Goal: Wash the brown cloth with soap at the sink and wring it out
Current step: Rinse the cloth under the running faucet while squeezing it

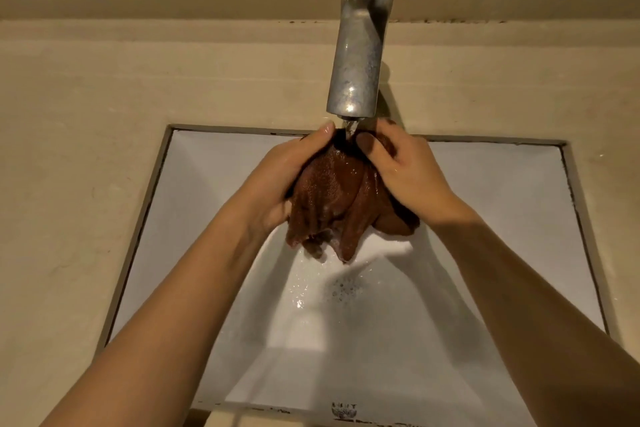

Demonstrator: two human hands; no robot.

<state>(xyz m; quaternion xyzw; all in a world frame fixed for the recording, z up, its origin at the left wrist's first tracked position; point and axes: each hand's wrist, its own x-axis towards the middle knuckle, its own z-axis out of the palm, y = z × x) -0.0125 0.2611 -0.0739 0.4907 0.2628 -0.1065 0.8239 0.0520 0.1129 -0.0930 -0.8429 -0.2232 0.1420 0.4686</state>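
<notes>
Both sets of fingers are curled round the soaked brown terry cloth (332, 198). The left hand (280, 180) cups one side and the right hand (405, 170) grips the other, right under the chrome tap spout (360, 45). The cloth's tails drip below the fingers.

If the bundle deflects the stream, water could splash beyond the white rectangular sink (502, 218) onto the beige stone counter (86, 149). A slack grip would drop the cloth. The light is dim and warm.

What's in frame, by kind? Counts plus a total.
brown cloth: 1
hands: 2, left hand and right hand, both gripping it
faucet: 1, water running
sink: 1
total: 5
</notes>
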